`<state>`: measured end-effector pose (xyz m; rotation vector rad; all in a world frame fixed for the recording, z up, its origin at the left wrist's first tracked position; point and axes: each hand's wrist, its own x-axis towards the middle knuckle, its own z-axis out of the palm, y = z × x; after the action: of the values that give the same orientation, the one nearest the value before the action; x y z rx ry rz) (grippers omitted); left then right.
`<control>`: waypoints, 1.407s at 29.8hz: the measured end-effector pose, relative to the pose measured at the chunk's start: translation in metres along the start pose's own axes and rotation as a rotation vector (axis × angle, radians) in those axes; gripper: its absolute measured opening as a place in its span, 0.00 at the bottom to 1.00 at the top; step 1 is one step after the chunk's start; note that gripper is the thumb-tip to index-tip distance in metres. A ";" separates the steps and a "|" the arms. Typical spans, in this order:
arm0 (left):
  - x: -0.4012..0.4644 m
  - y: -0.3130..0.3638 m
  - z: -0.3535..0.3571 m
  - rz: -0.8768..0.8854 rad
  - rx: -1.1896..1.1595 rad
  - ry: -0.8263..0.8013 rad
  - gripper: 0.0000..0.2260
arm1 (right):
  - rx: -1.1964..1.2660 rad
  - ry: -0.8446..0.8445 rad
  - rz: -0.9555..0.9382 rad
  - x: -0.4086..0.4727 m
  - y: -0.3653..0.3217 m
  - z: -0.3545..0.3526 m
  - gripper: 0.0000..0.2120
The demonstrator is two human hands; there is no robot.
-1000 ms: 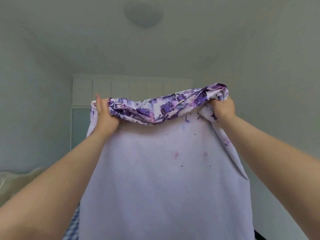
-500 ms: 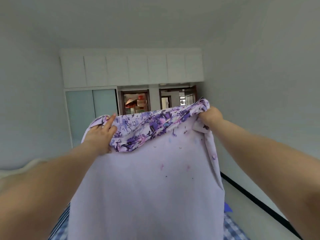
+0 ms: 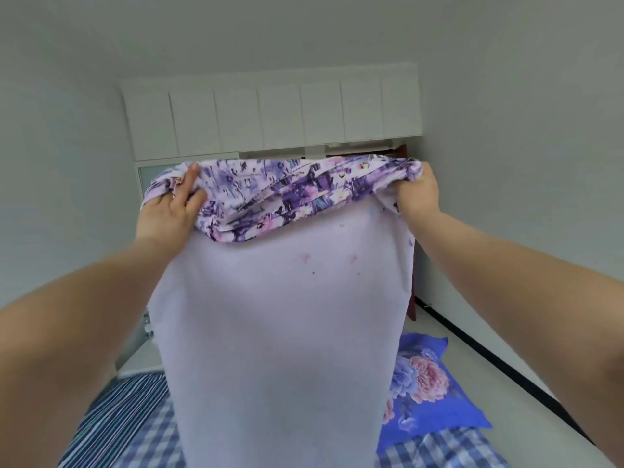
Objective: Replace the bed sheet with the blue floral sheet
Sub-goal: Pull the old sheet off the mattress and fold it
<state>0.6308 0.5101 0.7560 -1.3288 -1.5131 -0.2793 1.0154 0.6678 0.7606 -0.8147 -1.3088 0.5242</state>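
Purple-printed sheet [image 3: 280, 315] hangs lengthwise from my two grips: left hand [image 3: 169, 211] and right hand [image 3: 418, 194] both clenched on its top edge. I see the blue floral sheet [image 3: 429, 383] folded on the bed [image 3: 128, 417], lower right, nearer my right.

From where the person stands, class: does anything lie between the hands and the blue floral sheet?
Yes. The purple floral cloth, held up by the left hand and right hand, hangs before the blue floral sheet on the bed.
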 end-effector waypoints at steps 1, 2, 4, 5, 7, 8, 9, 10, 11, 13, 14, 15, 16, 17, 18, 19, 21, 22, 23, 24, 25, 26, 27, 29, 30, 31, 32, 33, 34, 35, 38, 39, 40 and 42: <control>0.002 0.000 0.001 0.008 -0.026 0.008 0.21 | 0.020 0.013 0.005 0.000 -0.002 -0.002 0.06; 0.003 0.000 0.004 0.002 -0.057 0.018 0.21 | 0.035 0.020 -0.007 0.004 0.001 -0.003 0.06; -0.002 0.002 0.012 -0.016 -0.110 0.013 0.21 | 0.029 0.021 -0.008 0.001 0.008 -0.007 0.09; -0.008 0.005 0.017 -0.014 -0.132 -0.003 0.21 | 0.038 0.007 -0.002 -0.007 0.008 -0.011 0.09; -0.025 0.017 0.022 -0.019 -0.186 -0.057 0.22 | 0.041 -0.014 -0.009 -0.019 0.019 -0.020 0.07; -0.036 0.022 0.022 -0.049 -0.228 -0.079 0.23 | 0.032 -0.032 -0.037 -0.025 0.024 -0.025 0.08; -0.049 0.028 0.023 -0.095 -0.282 -0.107 0.24 | -0.017 -0.077 -0.051 -0.031 0.028 -0.033 0.11; -0.064 0.035 0.021 -0.145 -0.353 -0.126 0.24 | -0.100 -0.124 -0.053 -0.034 0.038 -0.040 0.14; -0.081 0.042 0.020 -0.196 -0.433 -0.139 0.23 | -0.204 -0.189 -0.069 -0.043 0.043 -0.048 0.16; -0.115 0.057 0.022 -0.319 -0.556 -0.207 0.21 | -0.383 -0.366 -0.105 -0.056 0.058 -0.063 0.19; -0.132 0.066 0.021 -0.397 -0.600 -0.277 0.19 | -0.455 -0.464 -0.128 -0.063 0.065 -0.070 0.18; -0.148 0.075 0.023 -0.453 -0.652 -0.325 0.17 | -0.513 -0.539 -0.116 -0.073 0.071 -0.077 0.14; -0.163 0.082 0.019 -0.521 -0.683 -0.377 0.15 | -0.561 -0.587 -0.095 -0.084 0.075 -0.085 0.11; -0.178 0.087 0.020 -0.572 -0.716 -0.411 0.15 | -0.619 -0.634 -0.050 -0.094 0.081 -0.093 0.10; -0.189 0.090 0.017 -0.619 -0.732 -0.447 0.17 | -0.670 -0.694 0.017 -0.104 0.087 -0.102 0.10; -0.199 0.093 0.013 -0.641 -0.762 -0.470 0.19 | -0.716 -0.766 0.081 -0.112 0.092 -0.111 0.12; -0.224 0.100 -0.010 -0.667 -0.728 -0.530 0.16 | -0.782 -0.919 0.199 -0.138 0.097 -0.132 0.16; -0.236 0.102 -0.021 -0.688 -0.726 -0.540 0.14 | -0.817 -0.990 0.241 -0.151 0.098 -0.142 0.17; -0.249 0.105 -0.034 -0.700 -0.737 -0.558 0.14 | -0.859 -1.050 0.268 -0.164 0.102 -0.151 0.21; -0.262 0.108 -0.050 -0.737 -0.745 -0.593 0.15 | -0.916 -1.102 0.292 -0.177 0.102 -0.160 0.24; -0.276 0.110 -0.064 -0.748 -0.756 -0.624 0.16 | -0.969 -1.146 0.323 -0.194 0.102 -0.170 0.26; -0.291 0.113 -0.078 -0.802 -0.809 -0.650 0.13 | -1.000 -1.186 0.355 -0.211 0.100 -0.180 0.27; -0.308 0.115 -0.091 -0.876 -0.918 -0.664 0.10 | -1.042 -1.215 0.386 -0.230 0.096 -0.192 0.25; -0.341 0.110 -0.116 -1.009 -1.085 -0.755 0.09 | -1.074 -1.257 0.439 -0.271 0.083 -0.214 0.17; -0.361 0.105 -0.123 -0.989 -1.114 -0.861 0.08 | -1.037 -1.274 0.454 -0.294 0.079 -0.225 0.12; -0.382 0.103 -0.136 -0.942 -1.141 -0.988 0.06 | -0.978 -1.285 0.449 -0.320 0.076 -0.236 0.07; -0.407 0.098 -0.145 -0.890 -1.148 -1.120 0.08 | -0.950 -1.299 0.426 -0.348 0.075 -0.248 0.05; -0.432 0.097 -0.157 -0.842 -1.130 -1.248 0.10 | -0.948 -1.303 0.418 -0.378 0.073 -0.261 0.05; -0.458 0.099 -0.169 -0.795 -1.105 -1.351 0.11 | -0.967 -1.326 0.432 -0.408 0.071 -0.273 0.06; -0.485 0.103 -0.185 -0.738 -1.075 -1.438 0.11 | -0.990 -1.356 0.469 -0.438 0.071 -0.286 0.08; -0.568 0.118 -0.230 -0.679 -1.051 -1.621 0.14 | -1.109 -1.496 0.501 -0.533 0.068 -0.324 0.12; -0.590 0.123 -0.242 -0.683 -1.033 -1.662 0.15 | -1.168 -1.529 0.486 -0.559 0.068 -0.335 0.11; -0.610 0.128 -0.256 -0.693 -1.019 -1.703 0.15 | -1.209 -1.551 0.465 -0.582 0.065 -0.346 0.10; -0.641 0.135 -0.275 -0.706 -0.988 -1.755 0.16 | -1.252 -1.520 0.413 -0.616 0.065 -0.367 0.07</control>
<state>0.7799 -0.0155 0.3022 -1.7664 -3.6877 -0.3010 1.2519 0.1655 0.3015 -1.8915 -3.0218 0.6309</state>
